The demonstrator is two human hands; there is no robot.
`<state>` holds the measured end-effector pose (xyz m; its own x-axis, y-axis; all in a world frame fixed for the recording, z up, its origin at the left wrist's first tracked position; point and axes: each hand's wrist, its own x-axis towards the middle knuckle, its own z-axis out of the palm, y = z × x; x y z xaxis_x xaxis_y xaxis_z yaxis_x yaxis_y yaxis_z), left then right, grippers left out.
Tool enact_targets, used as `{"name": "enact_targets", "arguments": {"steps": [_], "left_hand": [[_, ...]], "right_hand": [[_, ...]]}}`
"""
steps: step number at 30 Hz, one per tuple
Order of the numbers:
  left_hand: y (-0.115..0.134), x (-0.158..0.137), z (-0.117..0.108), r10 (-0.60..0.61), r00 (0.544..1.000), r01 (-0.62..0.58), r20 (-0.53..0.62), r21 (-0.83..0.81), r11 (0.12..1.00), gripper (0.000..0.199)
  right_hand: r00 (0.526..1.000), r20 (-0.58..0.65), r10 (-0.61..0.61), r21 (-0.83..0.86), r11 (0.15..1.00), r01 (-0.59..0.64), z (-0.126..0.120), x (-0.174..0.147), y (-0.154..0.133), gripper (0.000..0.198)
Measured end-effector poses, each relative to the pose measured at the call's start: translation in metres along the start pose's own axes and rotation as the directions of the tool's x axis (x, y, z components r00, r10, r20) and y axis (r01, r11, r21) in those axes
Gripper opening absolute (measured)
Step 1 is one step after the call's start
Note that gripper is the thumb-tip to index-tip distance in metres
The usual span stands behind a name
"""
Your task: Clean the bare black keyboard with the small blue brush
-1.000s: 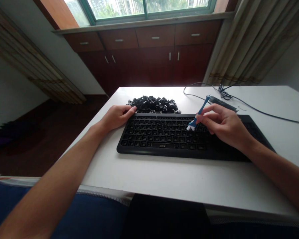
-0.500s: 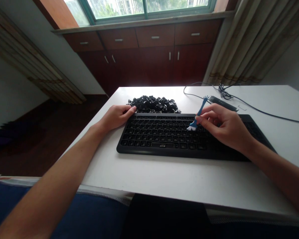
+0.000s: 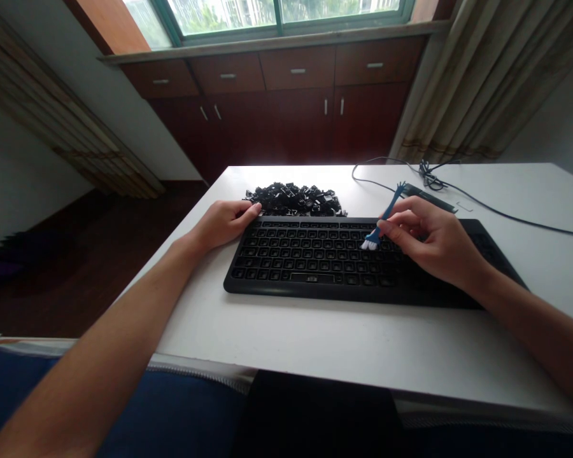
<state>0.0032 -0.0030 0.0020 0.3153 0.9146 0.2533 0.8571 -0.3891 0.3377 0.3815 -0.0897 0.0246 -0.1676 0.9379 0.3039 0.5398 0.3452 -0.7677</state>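
A black keyboard (image 3: pixel 310 256) with its keycaps off lies flat on the white table, rows of bare sockets showing. My right hand (image 3: pixel 427 238) pinches a small blue brush (image 3: pixel 386 214) over the keyboard's middle-right part. The white bristles point down and left at the sockets, and the handle, shaped like a tiny hand, leans up and right. At the far left corner my left hand (image 3: pixel 226 222) is closed on the keyboard's edge, thumb along the top and the other fingers partly hidden. Behind the keyboard lies a heap of loose black keycaps (image 3: pixel 293 199).
A thin black cable (image 3: pixel 503 216), bundled at one spot (image 3: pixel 430 177), runs across the back right of the white table (image 3: pixel 286 337). A flat black piece (image 3: pixel 432 198) lies behind my right hand. Wooden cabinets (image 3: pixel 272 127) stand beyond the table under a window.
My right hand has shifted the brush slightly to the right, and its handle leans further right. My left hand and the keyboard look almost unmoved.
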Motion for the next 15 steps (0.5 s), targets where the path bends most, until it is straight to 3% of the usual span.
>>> {"name": "enact_targets", "arguments": {"steps": [15], "left_hand": [[0.0001,-0.0006,-0.0007,0.006,1.0,-0.006,-0.008,-0.024,1.0,0.047]], "right_hand": [[1.0,-0.001,0.027,0.101,0.994,-0.027,0.0022,-0.0004,-0.0009,0.026]]}}
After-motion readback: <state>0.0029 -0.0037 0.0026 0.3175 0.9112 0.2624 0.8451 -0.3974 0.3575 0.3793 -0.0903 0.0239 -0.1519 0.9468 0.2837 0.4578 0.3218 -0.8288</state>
